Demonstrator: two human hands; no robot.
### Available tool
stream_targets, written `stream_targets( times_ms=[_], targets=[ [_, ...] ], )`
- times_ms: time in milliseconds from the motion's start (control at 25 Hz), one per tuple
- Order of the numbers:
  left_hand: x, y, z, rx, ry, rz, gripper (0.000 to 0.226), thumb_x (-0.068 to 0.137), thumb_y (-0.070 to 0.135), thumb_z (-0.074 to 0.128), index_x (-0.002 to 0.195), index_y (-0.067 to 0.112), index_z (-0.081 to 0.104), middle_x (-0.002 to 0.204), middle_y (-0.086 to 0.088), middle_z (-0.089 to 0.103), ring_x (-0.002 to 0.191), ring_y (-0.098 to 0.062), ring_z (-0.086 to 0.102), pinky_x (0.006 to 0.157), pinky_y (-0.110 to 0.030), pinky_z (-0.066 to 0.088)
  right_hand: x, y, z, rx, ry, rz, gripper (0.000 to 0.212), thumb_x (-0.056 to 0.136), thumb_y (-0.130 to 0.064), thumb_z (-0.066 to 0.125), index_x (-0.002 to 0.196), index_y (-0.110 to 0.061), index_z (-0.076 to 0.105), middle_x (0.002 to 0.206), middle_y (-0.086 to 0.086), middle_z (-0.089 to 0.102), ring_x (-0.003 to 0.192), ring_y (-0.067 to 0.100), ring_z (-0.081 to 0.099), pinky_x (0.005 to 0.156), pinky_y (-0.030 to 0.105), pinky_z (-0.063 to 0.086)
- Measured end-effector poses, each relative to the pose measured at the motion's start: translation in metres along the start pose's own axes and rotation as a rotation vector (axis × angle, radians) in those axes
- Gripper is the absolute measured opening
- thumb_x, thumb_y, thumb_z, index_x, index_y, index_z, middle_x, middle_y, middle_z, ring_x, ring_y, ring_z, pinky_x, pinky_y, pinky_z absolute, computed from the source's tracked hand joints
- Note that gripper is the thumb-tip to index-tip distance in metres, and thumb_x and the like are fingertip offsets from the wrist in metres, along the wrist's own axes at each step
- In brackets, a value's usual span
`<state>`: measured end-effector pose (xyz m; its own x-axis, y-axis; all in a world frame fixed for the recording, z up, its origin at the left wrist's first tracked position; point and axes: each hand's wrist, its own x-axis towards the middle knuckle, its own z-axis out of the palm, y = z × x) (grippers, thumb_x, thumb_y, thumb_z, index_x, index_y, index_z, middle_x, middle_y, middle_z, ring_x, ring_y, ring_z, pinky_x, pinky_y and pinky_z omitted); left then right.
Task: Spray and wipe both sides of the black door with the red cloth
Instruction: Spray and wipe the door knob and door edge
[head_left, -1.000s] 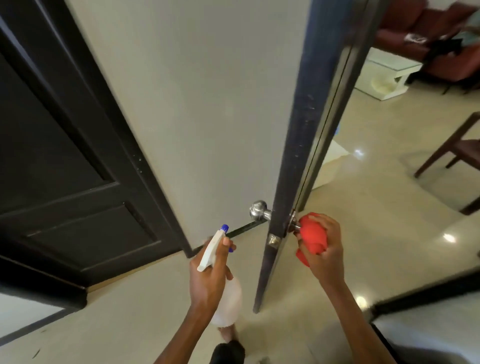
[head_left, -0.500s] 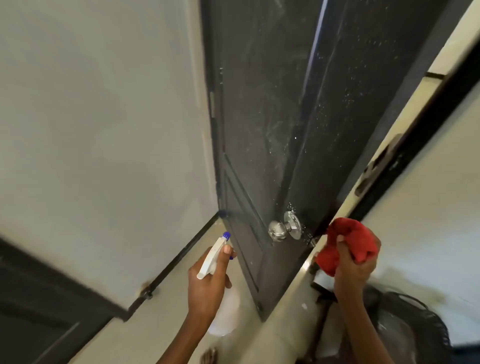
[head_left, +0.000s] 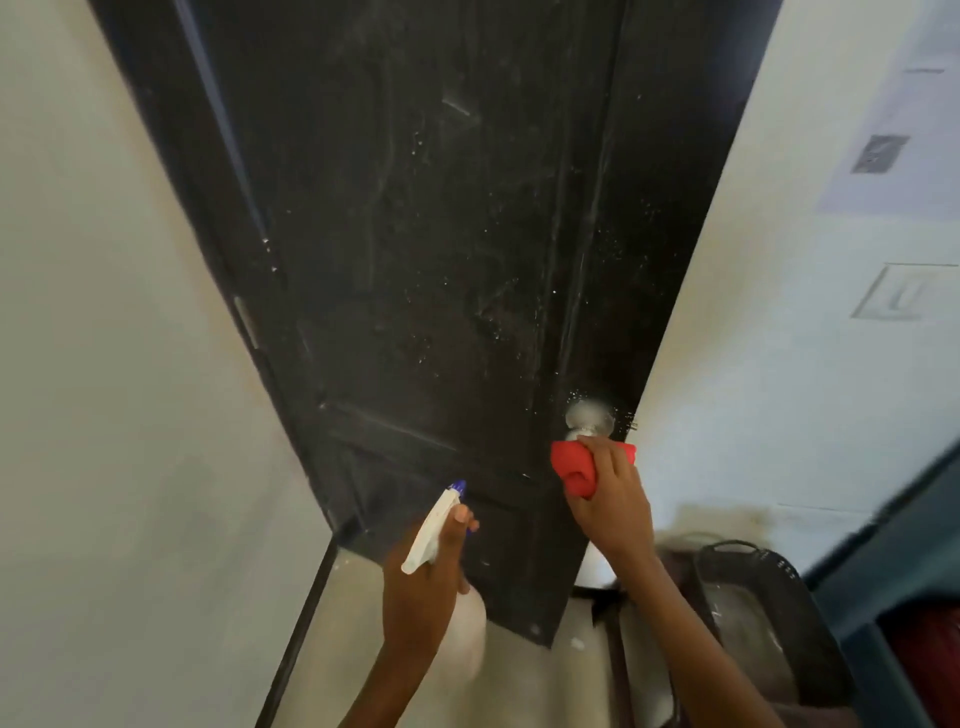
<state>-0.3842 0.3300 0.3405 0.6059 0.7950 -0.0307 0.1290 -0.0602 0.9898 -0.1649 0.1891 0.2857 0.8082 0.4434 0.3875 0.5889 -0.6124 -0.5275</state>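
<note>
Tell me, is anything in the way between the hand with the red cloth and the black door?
Nothing big. The right hand holds the red cloth right up at the black door. Only the silver doorknob sticks out just above the cloth, so wiping straight up there means going around it.

My left hand (head_left: 423, 577) and my right hand (head_left: 613, 499) are bare. I have no gloves on. I see no rings and no watch. Both my arms are bare too, with no sleeves showing. My fingernails are short and plain.
</note>
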Motion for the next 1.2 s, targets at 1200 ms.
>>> stream_targets(
  times_ms=[1200],
  targets=[
    [0.225,0.022,0.198,0.113,-0.410,-0.166,0.024,0.093,0.038,0.068,0.092,0.014,0.069,0.074,0.002,0.066,0.063,-0.013,0.061,0.042,-0.009,0.044,0.120,0.067,0.024,0.750,0.506,0.729,0.054,0.093,-0.033,0.075,0.139,-0.033,0.046,0.133,-0.004,0.055,0.114,0.020,0.060,0.094,0.041,0.055]
  ],
)
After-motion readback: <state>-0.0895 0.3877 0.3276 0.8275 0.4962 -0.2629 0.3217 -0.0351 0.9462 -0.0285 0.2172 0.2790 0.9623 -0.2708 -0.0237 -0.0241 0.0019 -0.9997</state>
